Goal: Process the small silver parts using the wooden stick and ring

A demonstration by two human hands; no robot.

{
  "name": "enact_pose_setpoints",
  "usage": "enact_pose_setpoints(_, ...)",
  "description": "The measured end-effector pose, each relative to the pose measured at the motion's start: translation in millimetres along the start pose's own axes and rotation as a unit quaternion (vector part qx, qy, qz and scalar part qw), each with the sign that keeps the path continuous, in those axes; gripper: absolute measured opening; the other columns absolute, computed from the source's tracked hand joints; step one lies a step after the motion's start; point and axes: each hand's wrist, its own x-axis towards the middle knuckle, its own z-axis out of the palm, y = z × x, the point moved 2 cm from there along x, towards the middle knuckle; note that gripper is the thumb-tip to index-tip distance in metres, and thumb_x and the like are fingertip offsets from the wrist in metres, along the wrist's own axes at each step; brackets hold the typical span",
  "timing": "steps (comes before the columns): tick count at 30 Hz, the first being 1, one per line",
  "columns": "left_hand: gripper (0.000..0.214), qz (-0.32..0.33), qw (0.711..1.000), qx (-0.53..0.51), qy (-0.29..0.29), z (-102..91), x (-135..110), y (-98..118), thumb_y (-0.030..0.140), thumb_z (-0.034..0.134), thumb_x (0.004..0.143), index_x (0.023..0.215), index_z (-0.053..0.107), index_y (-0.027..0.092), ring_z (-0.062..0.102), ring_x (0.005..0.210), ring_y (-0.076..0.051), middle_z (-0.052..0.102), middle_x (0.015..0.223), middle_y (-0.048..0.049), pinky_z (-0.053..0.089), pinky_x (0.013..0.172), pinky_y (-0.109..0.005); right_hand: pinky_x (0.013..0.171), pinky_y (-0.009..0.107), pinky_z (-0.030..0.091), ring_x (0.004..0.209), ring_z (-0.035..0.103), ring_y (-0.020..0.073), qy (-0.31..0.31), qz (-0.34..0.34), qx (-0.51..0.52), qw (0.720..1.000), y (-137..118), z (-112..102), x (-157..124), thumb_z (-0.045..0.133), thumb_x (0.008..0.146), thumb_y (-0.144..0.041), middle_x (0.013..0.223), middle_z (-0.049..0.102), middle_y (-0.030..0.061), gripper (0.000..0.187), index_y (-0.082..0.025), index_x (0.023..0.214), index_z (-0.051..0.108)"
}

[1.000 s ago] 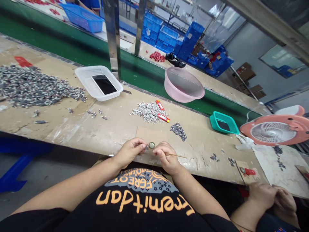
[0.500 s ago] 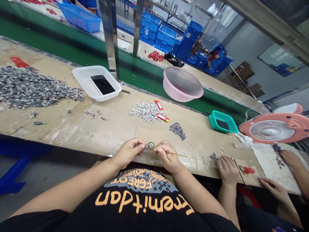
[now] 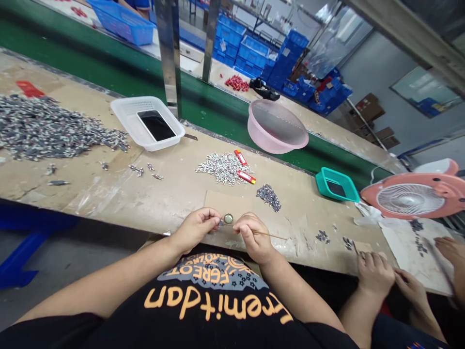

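Scuffed workbench [image 3: 152, 194], left hand [image 3: 195, 230] pinching a round metal piece [image 3: 228, 219], right hand [image 3: 254, 238] gripping a wooden stick [image 3: 271, 234], blue crates [image 3: 250, 58] beyond.

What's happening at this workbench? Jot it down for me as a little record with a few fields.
Left hand: pinches a small round metal part
Right hand: holds a thin wooden stick
Under the hands: cardboard sheet
Nearby: pile of small silver parts
Also on bench: smartphone in a white plastic tray
Co-worker: hands at the bench's far right
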Motion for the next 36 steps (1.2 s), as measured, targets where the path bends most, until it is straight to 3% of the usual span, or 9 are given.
enact_pose_setpoints(15, 0.019, 0.001, 1.0, -0.008, -0.004, -0.4, 0, -1, 0.032, 0.064, 0.076, 0.081, 0.059, 0.015, 0.049, 0.063, -0.01, 0.057, 0.066, 0.0021, 0.039, 0.064, -0.023, 0.074, 0.034, 0.045, 0.074, 0.056, 0.0164, -0.002, 0.008, 0.004, 1.0, -1, 8, 1, 0.041, 0.093, -0.024, 0.072, 0.063, 0.0023, 0.023, -0.022, 0.083, 0.061)
enact_pose_setpoints(19, 0.018, 0.005, 1.0, -0.019, -0.006, -1.8, 0, -3, 0.032, 0.064, 0.077, 0.082, 0.058, 0.016, 0.05, 0.064, -0.01, 0.058, 0.067, 0.0025, 0.04, 0.064, -0.022, 0.075, 0.033, 0.046, 0.075, 0.059, 0.0165, 0.023, 0.003, 0.036, 0.999, 6, 4, 6, 0.039, 0.095, -0.028, 0.074, 0.064, 0.0018, 0.023, -0.024, 0.091, 0.061)
enact_pose_setpoints(21, 0.019, 0.004, 1.0, -0.028, -0.004, -2.8, 0, -5, 0.032, 0.064, 0.076, 0.083, 0.059, 0.016, 0.051, 0.064, -0.01, 0.058, 0.069, 0.0024, 0.041, 0.065, -0.022, 0.075, 0.033, 0.046, 0.075, 0.059, 0.0164, 0.038, 0.0, 0.008, 0.999, 14, -2, 17, 0.038, 0.095, -0.028, 0.074, 0.065, 0.0013, 0.022, -0.024, 0.097, 0.059)
enact_pose_setpoints(23, 0.018, 0.005, 0.999, -0.035, -0.005, -3.4, 0, -5, 0.032, 0.065, 0.076, 0.085, 0.059, 0.016, 0.052, 0.066, -0.01, 0.059, 0.071, 0.002, 0.041, 0.066, -0.023, 0.078, 0.033, 0.045, 0.078, 0.059, 0.0173, 0.031, -0.014, -0.085, 0.996, 24, -7, 35, 0.042, 0.094, -0.026, 0.078, 0.066, 0.0026, 0.019, -0.023, 0.097, 0.06)
enact_pose_setpoints(26, 0.018, 0.008, 0.999, -0.036, -0.007, -3.9, 1, -5, 0.031, 0.065, 0.076, 0.085, 0.06, 0.016, 0.053, 0.067, -0.01, 0.059, 0.073, 0.0015, 0.042, 0.067, -0.023, 0.084, 0.035, 0.04, 0.088, 0.056, 0.0202, -0.035, -0.028, -0.249, 0.968, 41, -7, 69, 0.049, 0.09, -0.024, 0.089, 0.066, 0.0064, 0.016, -0.02, 0.093, 0.064)
enact_pose_setpoints(30, 0.017, 0.008, 0.999, -0.032, -0.009, -5.0, 1, -4, 0.03, 0.064, 0.076, 0.083, 0.06, 0.016, 0.052, 0.067, -0.01, 0.059, 0.073, 0.0019, 0.041, 0.067, -0.023, 0.086, 0.035, 0.036, 0.092, 0.05, 0.023, -0.132, -0.003, -0.398, 0.908, 62, 4, 105, 0.051, 0.088, -0.024, 0.091, 0.062, 0.0086, 0.017, -0.018, 0.094, 0.066)
enact_pose_setpoints(33, 0.017, 0.006, 0.999, -0.03, -0.013, -6.7, 2, -4, 0.03, 0.064, 0.076, 0.083, 0.059, 0.016, 0.053, 0.069, -0.01, 0.059, 0.074, 0.0017, 0.041, 0.068, -0.023, 0.084, 0.036, 0.034, 0.094, 0.047, 0.0247, -0.161, 0.008, -0.47, 0.868, 70, 14, 119, 0.049, 0.088, -0.021, 0.092, 0.061, 0.0097, 0.019, -0.019, 0.096, 0.066)
enact_pose_setpoints(36, 0.018, 0.005, 0.999, -0.037, -0.025, -8.2, 2, -4, 0.031, 0.064, 0.076, 0.084, 0.059, 0.016, 0.053, 0.07, -0.011, 0.059, 0.075, 0.0011, 0.042, 0.069, -0.024, 0.084, 0.036, 0.033, 0.095, 0.046, 0.0254, -0.173, -0.007, -0.484, 0.858, 74, 19, 125, 0.049, 0.089, -0.022, 0.091, 0.061, 0.0096, 0.018, -0.019, 0.094, 0.066)
